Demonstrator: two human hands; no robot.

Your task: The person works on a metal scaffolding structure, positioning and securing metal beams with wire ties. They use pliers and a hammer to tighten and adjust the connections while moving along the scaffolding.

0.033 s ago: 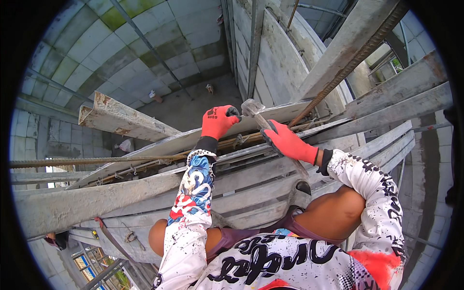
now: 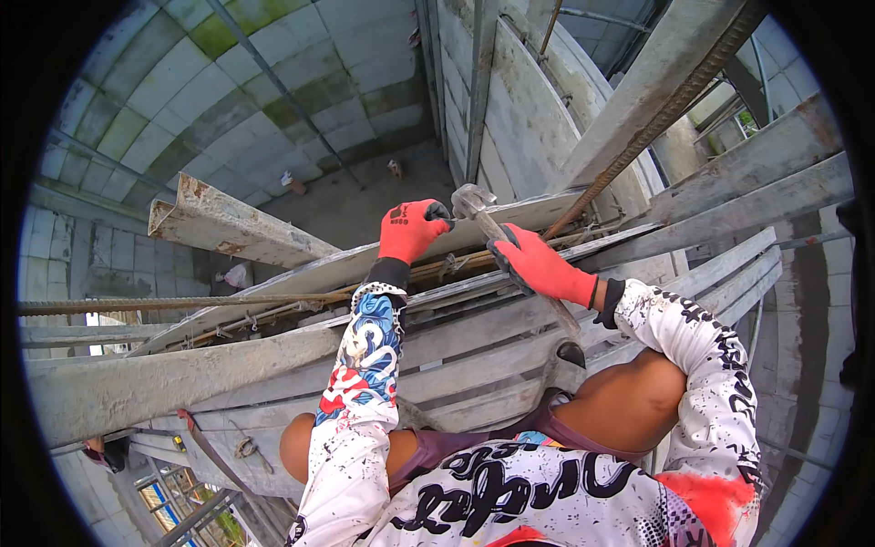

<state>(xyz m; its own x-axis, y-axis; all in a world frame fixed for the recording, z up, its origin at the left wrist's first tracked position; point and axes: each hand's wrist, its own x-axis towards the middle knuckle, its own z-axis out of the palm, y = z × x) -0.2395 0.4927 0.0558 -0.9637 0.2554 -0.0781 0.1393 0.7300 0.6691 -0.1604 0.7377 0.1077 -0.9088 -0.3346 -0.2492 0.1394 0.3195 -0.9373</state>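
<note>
Our right hand (image 2: 538,264) grips the hammer (image 2: 474,202) by its handle, head poised over the plank (image 2: 365,260); our left hand (image 2: 412,228) pinches there, perhaps steadying a nail.

Both arms reach forward from the lower edge in white sleeves printed with black, blue and red patterns, and both hands wear red gloves with black cuffs. The left hand (image 2: 412,228) sits at the end of a nearly straight arm, fingers curled down and palm facing away. Just to its right, the right hand (image 2: 540,264) closes its grip in a fist, the wrist bent and the elbow folded sharply. 2 bare knees show below the forearms.
</note>
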